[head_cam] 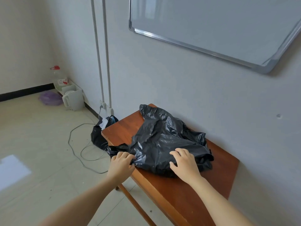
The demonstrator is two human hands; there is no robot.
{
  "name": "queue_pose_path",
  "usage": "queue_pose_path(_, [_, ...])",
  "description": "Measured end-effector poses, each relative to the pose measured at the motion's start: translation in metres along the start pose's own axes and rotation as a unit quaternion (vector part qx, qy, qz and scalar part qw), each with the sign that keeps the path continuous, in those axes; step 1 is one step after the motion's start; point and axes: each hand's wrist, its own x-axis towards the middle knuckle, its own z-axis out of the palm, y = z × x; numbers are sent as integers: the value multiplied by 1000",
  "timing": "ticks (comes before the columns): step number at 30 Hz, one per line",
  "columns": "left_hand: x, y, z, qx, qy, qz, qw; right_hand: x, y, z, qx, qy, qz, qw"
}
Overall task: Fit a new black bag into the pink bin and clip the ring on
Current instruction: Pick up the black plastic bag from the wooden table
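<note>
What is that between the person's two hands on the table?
In the head view, crumpled black bag plastic fills the stretch between the left hand and right hand, lying on the wooden table.

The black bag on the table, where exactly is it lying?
The black bag lies crumpled on the wooden table against the wall, under both hands, left hand and right hand.

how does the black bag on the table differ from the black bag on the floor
The crumpled black plastic bag on the wooden table lies spread out, with nothing showing inside it; the black plastic bag on the floor sits bunched, with white scraps showing at its mouth. The left hand and right hand touch the table bag; the floor bag is untouched. Both are glossy black plastic.
</note>
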Motion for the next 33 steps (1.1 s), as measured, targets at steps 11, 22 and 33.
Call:
queue_pose_path(11, [42,-23,21,145,-119,160,969,59,-2,34,-75,-126,-115,982])
queue_pose_path(22, [62,-15,34,139,-17,199,970,53,29,43,-136,-154,-96,974])
queue_pose_path(33, [43,19,-4,157,75,164,971,40,48,8,-158,88,-147,972])
